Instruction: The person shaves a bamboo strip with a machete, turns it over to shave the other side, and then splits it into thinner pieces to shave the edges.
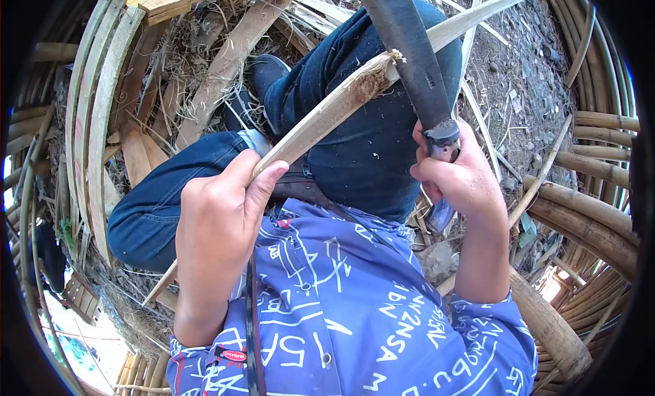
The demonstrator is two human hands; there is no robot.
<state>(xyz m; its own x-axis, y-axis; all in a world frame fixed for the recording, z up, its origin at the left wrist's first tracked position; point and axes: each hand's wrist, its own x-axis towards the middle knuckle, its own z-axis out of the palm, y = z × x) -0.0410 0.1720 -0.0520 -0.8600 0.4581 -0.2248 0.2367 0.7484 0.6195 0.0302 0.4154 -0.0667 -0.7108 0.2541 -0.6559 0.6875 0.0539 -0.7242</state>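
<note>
My left hand point(222, 215) is closed around a split bamboo strip point(324, 120), its thumb lying along the strip. From the fist the strip slants up and right over my raised knee, with a rough, splintered node near the blade. A tail of it sticks out below the fist. My right hand point(464, 174) grips the handle of a machete point(413, 55), fingers wrapped round it. The dark, broad blade points up and crosses the strip just past the node. A pale length of strip continues beyond the blade toward the top right.
Long bamboo strips point(99, 123) curve along the left, beside flat pieces point(232, 65) and curly shavings on the ground. Thick bamboo poles point(580, 222) run along the right side. A cut pole point(549, 321) lies close to my right elbow, near a stone point(437, 261).
</note>
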